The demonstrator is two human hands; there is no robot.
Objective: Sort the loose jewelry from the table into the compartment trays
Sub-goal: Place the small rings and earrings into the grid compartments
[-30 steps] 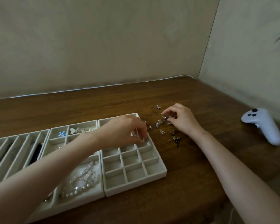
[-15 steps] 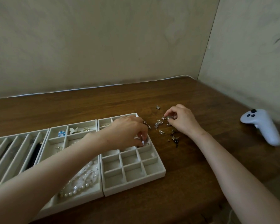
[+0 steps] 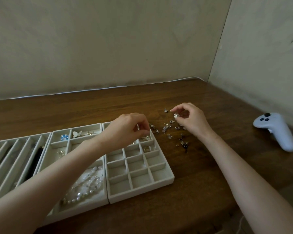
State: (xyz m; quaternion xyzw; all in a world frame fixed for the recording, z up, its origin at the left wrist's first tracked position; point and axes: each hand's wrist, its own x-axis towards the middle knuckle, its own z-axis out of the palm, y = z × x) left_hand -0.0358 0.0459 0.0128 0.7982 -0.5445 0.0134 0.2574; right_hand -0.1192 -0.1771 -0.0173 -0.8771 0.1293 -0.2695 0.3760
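- Head view: we see the loose jewelry point(image 3: 174, 130) scattered on the wooden table point(image 3: 74, 112) just right of the grid tray point(image 3: 161, 182). The scatter's long axis runs from us toward the wall.
- Our right hand point(image 3: 191, 121) pinches a pale piece point(image 3: 176, 115) above the scatter.
- Our left hand point(image 3: 127, 130) covers the tray's far compartments and pinches a silvery piece point(image 3: 137, 128) too small to identify.
- The slotted tray point(image 3: 7, 157) is cut off at left.

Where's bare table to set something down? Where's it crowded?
Free: wood between charm pile and controller; wood in front of grid tray to the near edge; strip behind the trays to the wall. Crowded: gap between grid tray and right hand, full of charms.
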